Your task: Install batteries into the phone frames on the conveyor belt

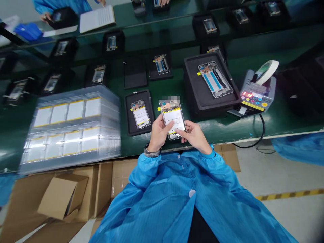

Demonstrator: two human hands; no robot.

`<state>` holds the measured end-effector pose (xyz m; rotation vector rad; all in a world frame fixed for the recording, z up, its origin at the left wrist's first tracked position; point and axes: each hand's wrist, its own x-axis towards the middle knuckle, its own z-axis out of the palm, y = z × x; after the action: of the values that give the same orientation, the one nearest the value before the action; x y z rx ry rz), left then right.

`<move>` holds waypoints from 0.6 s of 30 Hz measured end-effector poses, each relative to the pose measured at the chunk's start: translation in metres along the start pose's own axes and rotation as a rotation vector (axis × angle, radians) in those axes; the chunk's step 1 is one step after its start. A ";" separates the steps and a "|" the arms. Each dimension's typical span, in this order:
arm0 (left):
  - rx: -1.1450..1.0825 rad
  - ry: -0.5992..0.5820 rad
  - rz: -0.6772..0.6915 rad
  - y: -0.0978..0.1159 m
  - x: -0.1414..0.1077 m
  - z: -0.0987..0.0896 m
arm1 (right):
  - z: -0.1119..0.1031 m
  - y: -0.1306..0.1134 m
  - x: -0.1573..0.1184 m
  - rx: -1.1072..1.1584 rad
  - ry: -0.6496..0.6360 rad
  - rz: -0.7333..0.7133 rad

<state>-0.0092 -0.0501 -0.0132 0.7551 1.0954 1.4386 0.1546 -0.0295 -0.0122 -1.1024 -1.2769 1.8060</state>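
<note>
A phone frame with a white battery in it (174, 118) is held upright-ish above the bench edge. My left hand (159, 132) grips its left side, thumb on the battery. At the right side my right hand (193, 134) holds it too, a finger or thumb lying on the battery's lower part. Just left, another phone frame with a battery (140, 116) lies in a black tray (129, 127). To the right, a frame with blue strips and no battery (215, 80) rests on a stack of black trays (199, 103).
Clear plastic trays of white batteries (76, 109) stand at the left. A tape dispenser (260, 91) with a cable sits at the right. More black trays with frames line the green bench (172, 88). Across it are a person's hands (46, 17).
</note>
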 end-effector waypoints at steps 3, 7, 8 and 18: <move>-0.006 -0.019 -0.024 0.006 -0.001 -0.007 | 0.006 -0.002 0.007 0.035 -0.009 -0.019; 0.008 0.014 0.003 0.018 0.004 -0.021 | 0.025 -0.002 0.015 0.046 0.000 -0.056; 0.017 0.024 0.015 0.023 0.006 -0.025 | 0.031 -0.002 0.018 0.039 -0.023 -0.056; 0.212 -0.072 -0.044 0.091 0.064 -0.061 | 0.071 -0.006 0.087 0.144 -0.147 -0.053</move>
<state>-0.1100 0.0044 0.0402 0.9197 1.2140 1.2610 0.0541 0.0194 -0.0166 -0.8641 -1.2256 1.9351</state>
